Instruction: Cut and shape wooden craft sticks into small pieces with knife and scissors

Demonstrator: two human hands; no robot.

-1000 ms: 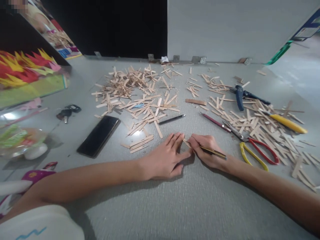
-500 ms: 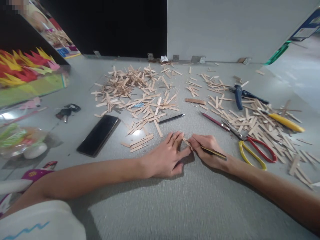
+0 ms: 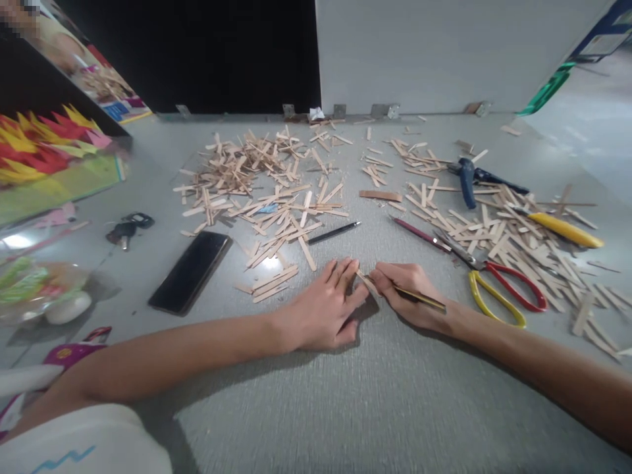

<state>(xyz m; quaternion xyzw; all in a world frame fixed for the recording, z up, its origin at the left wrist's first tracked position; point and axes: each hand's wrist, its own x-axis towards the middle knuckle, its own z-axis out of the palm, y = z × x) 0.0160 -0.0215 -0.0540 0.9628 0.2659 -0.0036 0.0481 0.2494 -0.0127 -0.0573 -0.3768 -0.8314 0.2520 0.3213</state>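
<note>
My left hand lies on the grey floor with its fingers stretched out, pressing down a small wooden stick with the fingertips. My right hand is closed round a thin pencil whose tip meets that stick. Both hands sit side by side, almost touching, just in front of the scattered stick piles.
Several loose wooden sticks cover the floor ahead. A black phone and keys lie at left, a black pen in the middle. At right lie red-yellow scissors, a maroon pen, a blue tool and a yellow-handled tool.
Both hands stay on the stick in the same pose. The view has shifted slightly, so everything sits a little further left and up.
</note>
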